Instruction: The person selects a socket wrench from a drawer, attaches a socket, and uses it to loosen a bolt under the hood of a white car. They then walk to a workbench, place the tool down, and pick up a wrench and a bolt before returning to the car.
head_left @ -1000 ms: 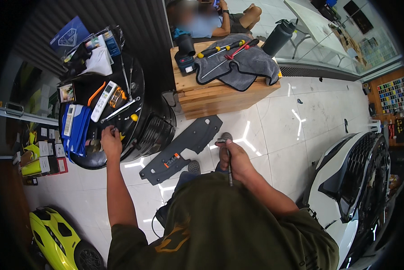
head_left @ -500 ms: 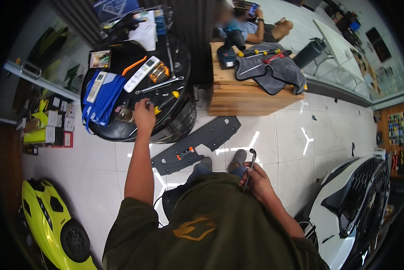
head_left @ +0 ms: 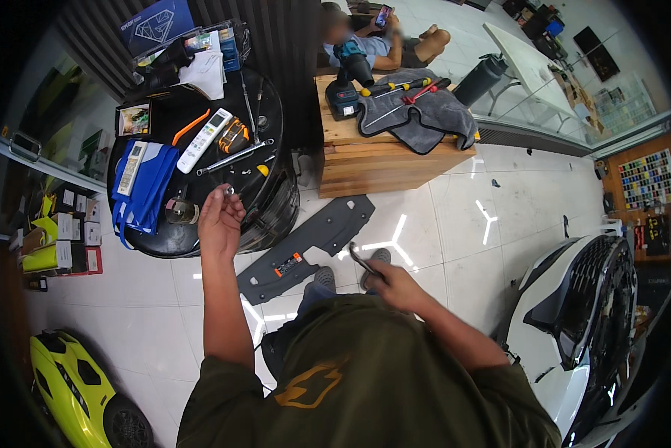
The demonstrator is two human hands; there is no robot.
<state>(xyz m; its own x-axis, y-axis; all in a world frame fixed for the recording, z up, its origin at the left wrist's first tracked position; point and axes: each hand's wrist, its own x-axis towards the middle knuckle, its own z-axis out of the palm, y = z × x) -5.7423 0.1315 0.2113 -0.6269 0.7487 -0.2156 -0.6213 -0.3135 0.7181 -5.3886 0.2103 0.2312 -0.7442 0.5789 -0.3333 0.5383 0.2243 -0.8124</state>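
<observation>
My left hand [head_left: 220, 224] is raised at the near edge of a round black drum table [head_left: 145, 243], its fingers pinching a small shiny metal piece [head_left: 229, 190] that looks like a socket. In front of my shirt, my right hand [head_left: 402, 290] is wrapped round a dark bent-head wrench [head_left: 362, 259], which points up and left. Beside my left hand stands a small glass jar [head_left: 181, 211]. Further back on the drum lie a long wrench [head_left: 235, 157], a yellow-handled screwdriver [head_left: 263, 171], a white remote control [head_left: 204, 140], an orange-and-black tool [head_left: 234, 137] and a blue cloth bag [head_left: 160, 175].
A wooden block [head_left: 395, 170] bears a cordless drill [head_left: 343, 98] and a grey towel [head_left: 402, 133] with tools. By my feet lies a dark plastic panel [head_left: 261, 280]. A white car bumper [head_left: 548, 313] stands right, a yellow-green small car [head_left: 74, 388] left. Beyond the block a person [head_left: 387, 48] holds a phone.
My left hand has lifted off the drum table toward me with the small metal piece. My right hand has moved left with the wrench, which has turned to point up-left. The view has shifted.
</observation>
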